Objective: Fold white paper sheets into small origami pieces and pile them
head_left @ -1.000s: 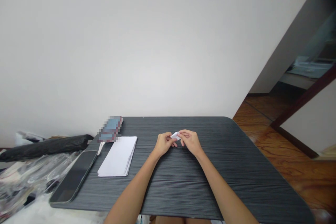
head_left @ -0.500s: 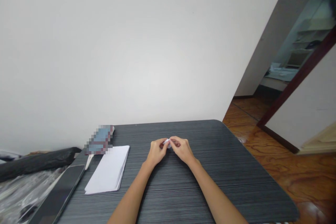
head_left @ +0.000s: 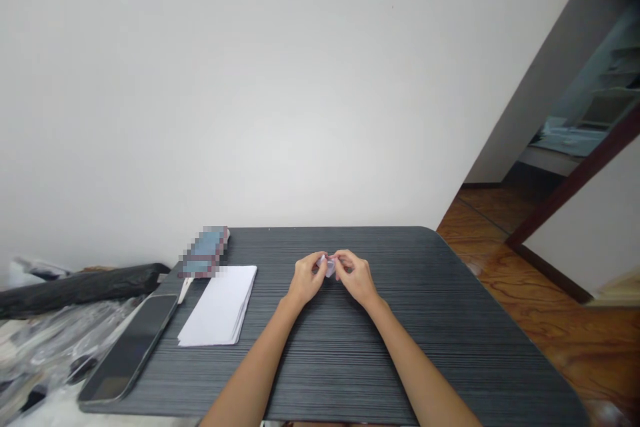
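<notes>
The person's left hand (head_left: 306, 278) and right hand (head_left: 355, 276) are each pinched on a small white piece (head_left: 329, 268), apparently folded paper, between the fingertips over the middle of the desk (head_left: 345, 367). Uneven pulling could tear it or skew its folds, and a slackened left or right grip could let it spring open; the fingers hide much of it, so a slip might go unnoticed. The white paper stack (head_left: 217, 307) lies well apart, to the left.

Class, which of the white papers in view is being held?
The small white piece held between the left hand and right hand; the larger paper stack lies on the table.
</notes>
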{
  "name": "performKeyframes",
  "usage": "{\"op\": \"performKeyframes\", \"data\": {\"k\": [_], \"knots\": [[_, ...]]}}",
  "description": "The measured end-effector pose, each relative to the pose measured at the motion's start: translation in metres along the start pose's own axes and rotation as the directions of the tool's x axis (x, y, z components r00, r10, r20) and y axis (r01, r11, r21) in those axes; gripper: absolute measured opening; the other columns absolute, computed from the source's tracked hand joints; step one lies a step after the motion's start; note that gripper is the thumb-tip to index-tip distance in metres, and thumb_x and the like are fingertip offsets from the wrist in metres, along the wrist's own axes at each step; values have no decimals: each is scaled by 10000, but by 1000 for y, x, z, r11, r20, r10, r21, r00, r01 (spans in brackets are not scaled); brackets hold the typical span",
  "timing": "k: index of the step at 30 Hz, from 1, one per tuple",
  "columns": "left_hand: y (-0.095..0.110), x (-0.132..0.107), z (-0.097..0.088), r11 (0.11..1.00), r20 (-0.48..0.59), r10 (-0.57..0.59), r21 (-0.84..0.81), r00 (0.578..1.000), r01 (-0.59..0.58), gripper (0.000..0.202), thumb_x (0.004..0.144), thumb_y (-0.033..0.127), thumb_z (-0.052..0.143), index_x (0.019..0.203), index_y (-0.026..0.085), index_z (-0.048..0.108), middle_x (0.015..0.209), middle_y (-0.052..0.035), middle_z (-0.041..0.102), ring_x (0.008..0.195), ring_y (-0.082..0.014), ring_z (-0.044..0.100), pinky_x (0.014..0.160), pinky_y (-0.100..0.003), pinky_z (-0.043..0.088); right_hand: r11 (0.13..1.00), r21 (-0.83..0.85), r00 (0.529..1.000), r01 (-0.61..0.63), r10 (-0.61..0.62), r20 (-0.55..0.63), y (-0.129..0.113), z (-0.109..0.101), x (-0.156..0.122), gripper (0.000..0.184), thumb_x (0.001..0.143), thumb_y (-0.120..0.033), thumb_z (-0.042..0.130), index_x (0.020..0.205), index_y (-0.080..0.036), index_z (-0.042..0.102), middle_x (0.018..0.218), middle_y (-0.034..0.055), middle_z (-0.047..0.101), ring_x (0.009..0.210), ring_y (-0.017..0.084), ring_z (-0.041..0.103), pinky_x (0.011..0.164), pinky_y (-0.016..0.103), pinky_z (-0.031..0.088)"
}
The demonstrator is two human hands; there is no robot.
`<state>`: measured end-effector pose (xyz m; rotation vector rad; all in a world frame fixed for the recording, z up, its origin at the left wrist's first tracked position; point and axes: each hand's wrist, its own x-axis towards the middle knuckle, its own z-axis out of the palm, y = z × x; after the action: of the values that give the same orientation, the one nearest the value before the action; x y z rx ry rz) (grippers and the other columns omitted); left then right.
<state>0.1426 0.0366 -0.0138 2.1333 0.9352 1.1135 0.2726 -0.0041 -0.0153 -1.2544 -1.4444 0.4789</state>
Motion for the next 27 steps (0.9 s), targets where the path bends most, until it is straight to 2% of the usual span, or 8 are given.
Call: {"op": "performKeyframes", "data": {"k": [4,9,13,18,21,27], "knots": [[2,1,-4,996,-29,-19,-84,999,16,266,809,264,363,975,146,535,914,-72,603,748,-130,571,662,-232,462,999,31,1000,21,-21,-1,-2,-3,1,194,781,-234,369,877,-170,525,738,32,610,471,95,534,541,233,465],[7,1,-10,999,-14,-1,-35,1000,0,249,822,248,334,933,155,537,860,-48,592,671,-107,541,619,-216,438,978,-81,979,190,-182,92,-4,-9,0,231,760,-153,368,843,-179,581,954,72,564,596,107,540,626,267,469],[7,2,-11,999,-7,45,-12,999,-45,248,829,213,307,937,159,523,885,-51,575,779,-123,529,716,-240,417,950,-146,950,276,-247,190,-4,-11,-1,280,723,-139,435,973,-199,547,1010,74,534,769,153,541,690,292,466],[4,5,-15,993,20,114,-25,993,-113,273,830,171,271,963,157,509,987,-67,540,929,-136,492,841,-274,373,958,-113,949,263,-237,207,1,-9,0,210,751,-186,459,938,-195,554,1009,76,530,771,149,545,720,299,467],[3,4,-20,993,73,115,-28,991,-114,293,830,163,267,1010,161,498,1030,-69,536,962,-139,487,862,-287,366,962,-95,954,255,-234,186,3,-9,2,155,759,-199,466,878,-194,565,996,70,545,862,168,534,780,319,440],[8,4,-29,984,199,180,-52,963,-173,268,750,246,487,1005,166,511,1074,-90,525,963,-172,499,816,-289,406,964,-68,953,257,-241,185,3,-14,4,135,748,-183,491,858,-193,569,993,63,561,938,169,513,832,318,407]]}}
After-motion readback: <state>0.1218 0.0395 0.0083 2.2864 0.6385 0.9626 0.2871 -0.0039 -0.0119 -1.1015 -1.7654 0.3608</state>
